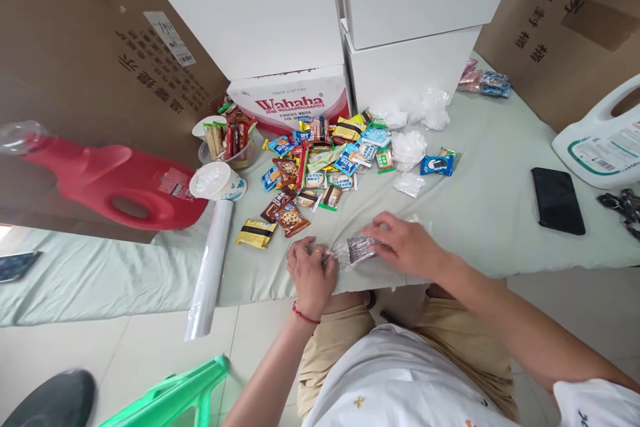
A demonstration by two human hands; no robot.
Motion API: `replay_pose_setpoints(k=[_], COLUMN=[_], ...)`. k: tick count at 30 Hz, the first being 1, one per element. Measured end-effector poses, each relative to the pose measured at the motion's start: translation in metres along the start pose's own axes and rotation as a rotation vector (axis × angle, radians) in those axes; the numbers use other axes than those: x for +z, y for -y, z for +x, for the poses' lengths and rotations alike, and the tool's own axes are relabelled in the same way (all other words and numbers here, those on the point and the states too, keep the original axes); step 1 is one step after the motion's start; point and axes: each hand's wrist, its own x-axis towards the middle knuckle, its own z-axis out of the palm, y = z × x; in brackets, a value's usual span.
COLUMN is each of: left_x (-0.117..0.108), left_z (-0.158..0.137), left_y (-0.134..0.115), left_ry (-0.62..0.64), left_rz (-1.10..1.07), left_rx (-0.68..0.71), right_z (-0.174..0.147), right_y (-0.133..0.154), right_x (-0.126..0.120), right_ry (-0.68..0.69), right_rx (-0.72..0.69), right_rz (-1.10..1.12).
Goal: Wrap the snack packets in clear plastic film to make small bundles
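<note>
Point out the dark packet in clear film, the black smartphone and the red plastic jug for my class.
Dark packet [359,250]: head view, on its exposed left part.
Black smartphone [559,201]: head view, middle of its face.
Red plastic jug [116,173]: head view, on its body.

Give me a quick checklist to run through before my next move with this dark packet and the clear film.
1. Left hand at the film's left end: ok.
2. Right hand over the dark packet: ok.
3. Film closed all round the packet: cannot tell; the right hand hides part.
4. Film roll fully on the table: not ok, its near end overhangs the edge.
5. Chocolate-chip cookie packet apart from both hands: ok.
6. Black smartphone apart from both hands: ok.
</note>
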Motion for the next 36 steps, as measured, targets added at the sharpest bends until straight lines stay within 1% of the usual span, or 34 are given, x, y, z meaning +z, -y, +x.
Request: replay_pose_setpoints(k=[2,5,7,8,9,10,11,13,15,16,18,19,20,22,23,24,25,27,28,29,30,33,34,36], left_x=[-0.010,-0.025,-0.027,-0.025,-0.022,-0.017,-0.012,-0.002,0.005,0.006,0.008,0.008,0.007,0.007,0.008,0.009,0.010,0.013,0.015,0.016,0.018,0.021,0.021,0.022], left_z=[0.006,0.016,0.023,0.026,0.029,0.031,0.032,0.033,0.032,0.031,0.027,0.026,0.024,0.021,0.021,0.020,0.020,0.022,0.024,0.026,0.028,0.034,0.036,0.040], left_y=[0.004,0.002,-0.010,-0.019,-0.029,-0.040,-0.049,-0.064,-0.069,-0.070,-0.068,-0.067,-0.067,-0.067,-0.067,-0.067,-0.066,-0.063,-0.061,-0.058,-0.056,-0.051,-0.051,-0.052], left_ry=[0.084,0.284,0.401,0.444,0.478,0.502,0.510,0.486,0.446,0.438,0.450,0.457,0.459,0.448,0.432,0.404,0.361,0.248,0.205,0.191,0.211,0.382,0.426,0.463], left_rz=[-0.115,-0.388,-0.634,-0.749,-0.838,-0.883,-0.879,-0.759,-0.588,-0.521,-0.436,-0.405,-0.374,-0.315,-0.292,-0.275,-0.264,-0.268,-0.289,-0.317,-0.348,-0.402,-0.401,-0.390], left_rx=[-0.060,-0.223,-0.312,-0.326,-0.319,-0.291,-0.242,-0.115,0.004,0.055,0.141,0.171,0.187,0.180,0.168,0.161,0.160,0.159,0.152,0.135,0.110,0.063,0.064,0.081], right_z=[0.008,0.016,0.020,0.021,0.022,0.023,0.024,0.023,0.019,0.015,0.005,0.000,-0.005,-0.014,-0.018,-0.021,-0.023,-0.025,-0.026,-0.026,-0.026,-0.023,-0.021,-0.015], right_y=[0.010,0.009,0.005,0.003,0.002,0.000,-0.002,-0.008,-0.019,-0.026,-0.041,-0.048,-0.054,-0.062,-0.064,-0.065,-0.064,-0.060,-0.057,-0.054,-0.052,-0.044,-0.041,-0.033], right_x=[0.015,0.029,0.031,0.031,0.031,0.031,0.030,0.027,0.021,0.016,0.007,0.002,-0.001,-0.005,-0.005,-0.004,-0.003,0.000,0.002,0.005,0.008,0.015,0.017,0.018], right_ry=[0.104,0.140,0.144,0.148,0.151,0.152,0.147,0.128,0.075,0.025,-0.079,-0.101,-0.086,0.010,0.045,0.045,0.010,-0.115,-0.162,-0.182,-0.177,-0.138,-0.164,-0.266], right_rx=[0.005,0.060,0.055,0.053,0.051,0.048,0.045,0.026,0.021,0.044,0.149,0.218,0.278,0.349,0.360,0.362,0.362,0.386,0.415,0.458,0.508,0.606,0.615,0.620], right_rz=[0.021,0.069,0.114,0.132,0.149,0.168,0.193,0.270,0.357,0.369,0.289,0.214,0.142,0.057,0.057,0.087,0.145,0.305,0.380,0.435,0.473,0.590,0.640,0.679])
